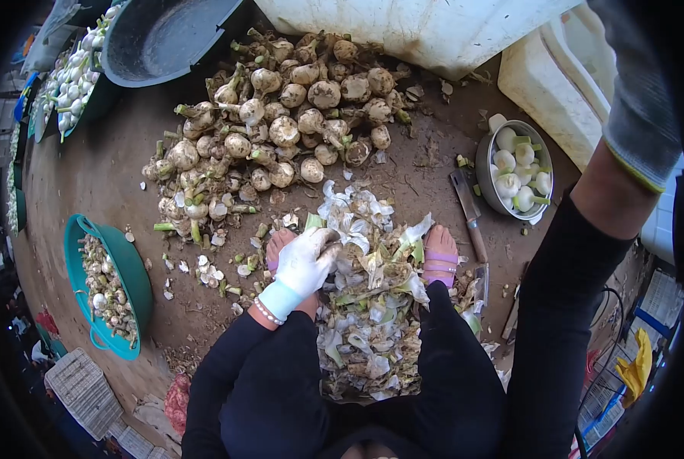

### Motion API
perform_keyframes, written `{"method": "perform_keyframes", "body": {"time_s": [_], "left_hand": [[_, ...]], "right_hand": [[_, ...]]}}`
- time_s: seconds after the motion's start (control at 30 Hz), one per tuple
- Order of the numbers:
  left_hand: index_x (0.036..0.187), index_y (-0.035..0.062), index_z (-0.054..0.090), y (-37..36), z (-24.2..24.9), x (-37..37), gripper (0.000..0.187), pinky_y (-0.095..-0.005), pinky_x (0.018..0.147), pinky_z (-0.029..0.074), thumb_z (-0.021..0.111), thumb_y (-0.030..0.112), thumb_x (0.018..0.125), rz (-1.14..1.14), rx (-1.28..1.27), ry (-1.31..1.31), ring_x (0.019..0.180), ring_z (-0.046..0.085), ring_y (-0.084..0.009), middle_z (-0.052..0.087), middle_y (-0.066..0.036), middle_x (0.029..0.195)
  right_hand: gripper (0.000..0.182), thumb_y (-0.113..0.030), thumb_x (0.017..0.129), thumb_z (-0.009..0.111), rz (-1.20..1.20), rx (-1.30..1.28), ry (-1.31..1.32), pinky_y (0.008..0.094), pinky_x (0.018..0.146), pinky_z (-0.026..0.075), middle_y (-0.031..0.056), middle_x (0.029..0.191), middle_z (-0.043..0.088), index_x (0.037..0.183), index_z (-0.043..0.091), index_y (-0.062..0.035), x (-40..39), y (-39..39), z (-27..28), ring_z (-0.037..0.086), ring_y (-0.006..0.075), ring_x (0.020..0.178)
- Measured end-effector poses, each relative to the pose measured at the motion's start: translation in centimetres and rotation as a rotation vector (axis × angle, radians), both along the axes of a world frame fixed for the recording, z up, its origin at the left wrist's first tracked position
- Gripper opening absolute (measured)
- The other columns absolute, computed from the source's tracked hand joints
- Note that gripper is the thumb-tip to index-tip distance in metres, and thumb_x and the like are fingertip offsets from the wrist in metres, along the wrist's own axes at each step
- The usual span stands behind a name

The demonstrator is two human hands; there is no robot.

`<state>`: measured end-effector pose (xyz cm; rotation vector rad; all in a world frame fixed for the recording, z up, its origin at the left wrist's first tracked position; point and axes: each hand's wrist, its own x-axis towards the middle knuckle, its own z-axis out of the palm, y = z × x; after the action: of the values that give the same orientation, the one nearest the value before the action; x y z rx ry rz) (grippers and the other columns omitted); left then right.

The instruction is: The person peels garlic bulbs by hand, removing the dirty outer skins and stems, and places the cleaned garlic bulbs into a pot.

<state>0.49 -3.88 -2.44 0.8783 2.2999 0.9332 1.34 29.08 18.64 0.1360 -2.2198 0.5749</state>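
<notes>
My left hand (308, 260), in a white glove with soiled fingertips, is held above a heap of papery peelings (368, 306) between my feet. Its fingers are curled together; whatever they may hold is hidden. My right hand (638, 88), in a grey glove, is raised at the upper right close to the camera, its fingers out of the picture. Ahead lies a large pile of soil-covered, garlic-like bulbs (284, 131) with cut stems. A metal pot (485, 172) at the right holds peeled white bulbs (524, 170) with short green stems.
A knife (468, 206) lies beside the pot, near my right foot (440, 256). At the left stands a teal basket (131, 275) with small bulbs and scraps. A dark basin (170, 38) and white plastic containers (433, 34) stand beyond the pile.
</notes>
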Motion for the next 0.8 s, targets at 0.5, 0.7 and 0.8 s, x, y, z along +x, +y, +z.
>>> {"method": "perform_keyframes", "body": {"time_s": [0.5,0.7,0.8], "left_hand": [[0.111,-0.0018,0.056,-9.9,-8.1,1.2,0.023,-0.0319,0.081,0.050,0.057,0.005,0.089,0.817,0.161,-0.183,0.091,0.062,-0.0199,0.064,-0.012,0.106],[0.101,0.0040,0.057,-9.3,-17.4,-2.3,0.019,-0.0411,0.078,0.052,0.053,0.015,0.087,-0.034,-0.473,0.669,0.090,0.064,-0.0299,0.064,-0.016,0.105],[0.104,0.0046,0.056,-11.1,-9.8,7.4,0.032,-0.0440,0.085,0.047,0.061,0.022,0.078,-0.093,-0.250,0.543,0.099,0.058,-0.0332,0.059,-0.017,0.110]], "right_hand": [[0.049,-0.023,0.087,0.059,0.100,-0.011,-1.242,0.0448,0.077,0.051,0.0150,0.107,0.056,0.134,0.049,-0.0151,5.4,-11.3,-25.7,0.062,0.0331,0.095],[0.047,-0.028,0.084,0.062,0.352,-0.146,-1.439,0.0464,0.078,0.051,0.0231,0.109,0.058,0.122,0.052,-0.0040,9.6,-17.5,-29.3,0.063,0.0382,0.094],[0.050,-0.033,0.084,0.060,0.581,-0.369,-1.433,0.0465,0.083,0.049,0.0247,0.108,0.060,0.122,0.053,-0.0020,10.3,-19.7,-28.7,0.061,0.0404,0.097]]}}
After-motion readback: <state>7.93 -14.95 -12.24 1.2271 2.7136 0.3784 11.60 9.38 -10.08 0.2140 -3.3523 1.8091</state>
